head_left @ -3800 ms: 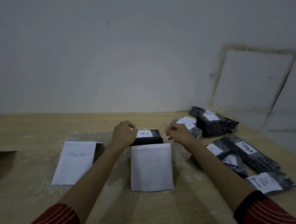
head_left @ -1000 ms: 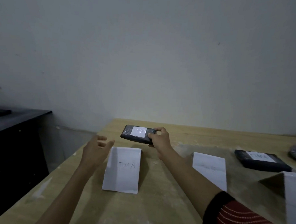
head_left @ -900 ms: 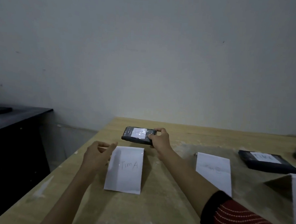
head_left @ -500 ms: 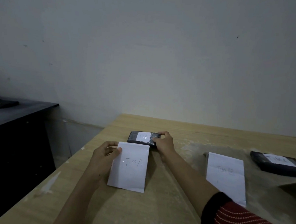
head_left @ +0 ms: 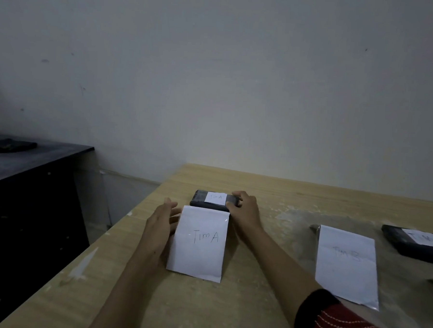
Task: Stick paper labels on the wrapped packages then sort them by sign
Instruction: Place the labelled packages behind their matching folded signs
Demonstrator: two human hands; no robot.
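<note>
1. Far left of the frame: a dark cabinet (head_left: 33, 192) stands apart from the wooden desk (head_left: 284, 192), with a gap between them.
2. Left of centre: the left hand (head_left: 161, 221) is open, its fingers stretched out against the left edge of the Tim A sign (head_left: 198, 243), a white sheet propped on the desk.
3. Centre, just above the sign's top edge: the wrapped package (head_left: 213, 201) lies flat on the desk. It is black, with a paper label (head_left: 216, 197) on its top face (the writing is faint but seems to match the sign).
4. Just right of that: the right hand (head_left: 244, 210) grips the package's right end, fingers curled over its edge.
5. Right of centre: the Tim B sign (head_left: 346, 266) stands well apart from the first sign.
6. Right edge: a second package (head_left: 412, 243), black and labelled, lies flat on the desk and is partly cut off by the frame.
</note>
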